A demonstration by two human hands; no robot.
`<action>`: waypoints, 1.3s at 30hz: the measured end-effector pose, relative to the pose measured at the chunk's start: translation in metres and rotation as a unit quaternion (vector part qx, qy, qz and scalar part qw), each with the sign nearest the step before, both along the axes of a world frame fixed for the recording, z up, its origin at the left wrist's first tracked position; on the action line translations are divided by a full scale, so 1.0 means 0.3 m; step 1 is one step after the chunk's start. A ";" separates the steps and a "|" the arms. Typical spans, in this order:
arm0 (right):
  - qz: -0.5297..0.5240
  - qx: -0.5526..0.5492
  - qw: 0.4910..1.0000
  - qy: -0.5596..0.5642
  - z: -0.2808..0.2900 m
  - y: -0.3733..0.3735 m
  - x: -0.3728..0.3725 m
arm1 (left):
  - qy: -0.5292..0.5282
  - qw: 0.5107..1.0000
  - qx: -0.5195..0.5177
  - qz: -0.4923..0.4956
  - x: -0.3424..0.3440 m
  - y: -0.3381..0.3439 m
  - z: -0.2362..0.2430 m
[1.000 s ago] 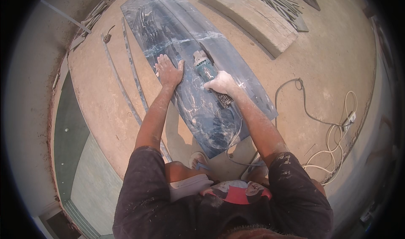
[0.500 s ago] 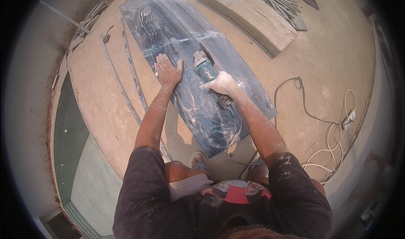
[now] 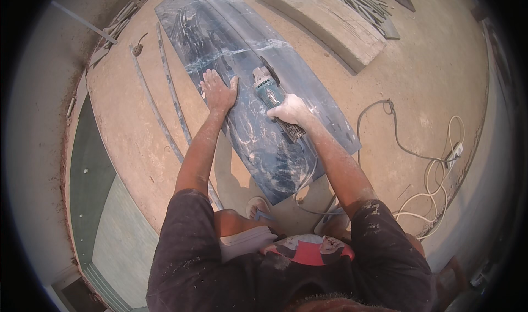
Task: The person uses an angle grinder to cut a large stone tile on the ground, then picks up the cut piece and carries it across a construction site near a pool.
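Observation:
A long, dark blue-grey stone slab (image 3: 258, 141) with pale veins lies on the floor in front of me. My left hand (image 3: 219, 93) rests on its left side, fingers stretched out and palm down. Dust coats my right hand (image 3: 291, 110), which is wrapped round the body of a teal angle grinder (image 3: 269, 92). The grinder's dark disc (image 3: 269, 69) stands on edge at the far end of the tool, by a line running lengthwise along the slab. I cannot tell whether the disc is cutting into the stone.
Two narrow strips (image 3: 175, 94) lie left of the slab. A thick pale block (image 3: 324, 23) stands beyond it, with a pile of thin sticks (image 3: 360, 6) behind. Cables and a white socket strip (image 3: 454, 153) are at the right. My sandalled foot (image 3: 257, 206) is by the slab's near end.
Hardly anything differs. My right hand and the grinder have shifted very slightly toward me; my left hand stays flat in the same place.

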State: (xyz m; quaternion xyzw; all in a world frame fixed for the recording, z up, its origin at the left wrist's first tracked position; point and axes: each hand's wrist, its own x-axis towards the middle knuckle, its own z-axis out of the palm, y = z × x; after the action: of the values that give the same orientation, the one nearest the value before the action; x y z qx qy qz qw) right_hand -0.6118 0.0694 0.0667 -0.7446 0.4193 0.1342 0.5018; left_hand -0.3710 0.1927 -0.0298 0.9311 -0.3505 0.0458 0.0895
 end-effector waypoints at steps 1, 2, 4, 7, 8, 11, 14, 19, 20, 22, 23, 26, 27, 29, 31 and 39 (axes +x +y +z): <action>-0.004 -0.003 1.000 -0.001 -0.003 0.000 -0.003 | 0.000 1.000 -0.002 -0.001 -0.001 -0.002 0.000; -0.008 -0.007 1.000 -0.001 -0.006 0.001 -0.005 | 0.001 1.000 -0.003 -0.001 -0.003 -0.005 0.000; -0.010 -0.005 1.000 -0.002 -0.006 0.003 -0.009 | 0.002 1.000 -0.006 -0.002 -0.004 -0.006 -0.001; -0.009 0.005 1.000 -0.003 0.004 0.005 -0.014 | 0.003 1.000 -0.006 0.000 -0.002 -0.004 0.001; -0.010 0.004 1.000 -0.003 0.006 0.007 -0.017 | 0.004 1.000 -0.005 0.000 -0.004 -0.004 0.001; -0.009 0.002 1.000 -0.004 0.014 0.009 -0.022 | 0.004 1.000 -0.002 0.000 -0.004 -0.003 0.001; -0.009 0.000 1.000 -0.004 0.016 0.012 -0.027 | -0.001 1.000 -0.002 -0.002 -0.003 -0.003 -0.001; -0.012 -0.006 1.000 -0.002 0.007 0.015 -0.037 | -0.007 1.000 0.003 -0.003 -0.002 -0.006 -0.003; -0.010 -0.004 1.000 -0.002 0.015 0.016 -0.039 | -0.005 1.000 0.001 -0.003 -0.001 -0.004 -0.003; -0.005 -0.001 1.000 0.001 0.028 0.017 -0.043 | -0.001 1.000 -0.003 -0.002 0.000 -0.002 -0.005; -0.002 -0.002 1.000 0.003 0.034 0.019 -0.043 | -0.002 1.000 -0.003 -0.001 0.001 -0.001 -0.006; -0.003 -0.001 1.000 0.007 0.031 0.019 -0.047 | -0.002 1.000 -0.004 -0.001 0.000 -0.003 -0.005; -0.004 0.000 1.000 0.008 0.026 0.018 -0.050 | -0.001 1.000 -0.002 -0.001 -0.001 -0.005 -0.003; -0.003 -0.007 1.000 0.009 0.023 0.022 -0.051 | -0.001 1.000 -0.001 -0.001 -0.001 -0.003 -0.003; -0.001 -0.014 1.000 0.008 0.016 0.024 -0.053 | -0.002 1.000 -0.002 -0.001 -0.002 -0.005 -0.003; -0.001 -0.015 1.000 0.001 -0.006 0.027 -0.066 | -0.015 1.000 -0.008 -0.004 0.004 -0.003 -0.012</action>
State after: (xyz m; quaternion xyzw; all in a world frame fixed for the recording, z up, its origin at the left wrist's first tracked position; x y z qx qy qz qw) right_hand -0.6315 0.0774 0.0651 -0.7514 0.4231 0.1281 0.4898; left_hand -0.3698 0.1919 -0.0335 0.9282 -0.3550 0.0619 0.0925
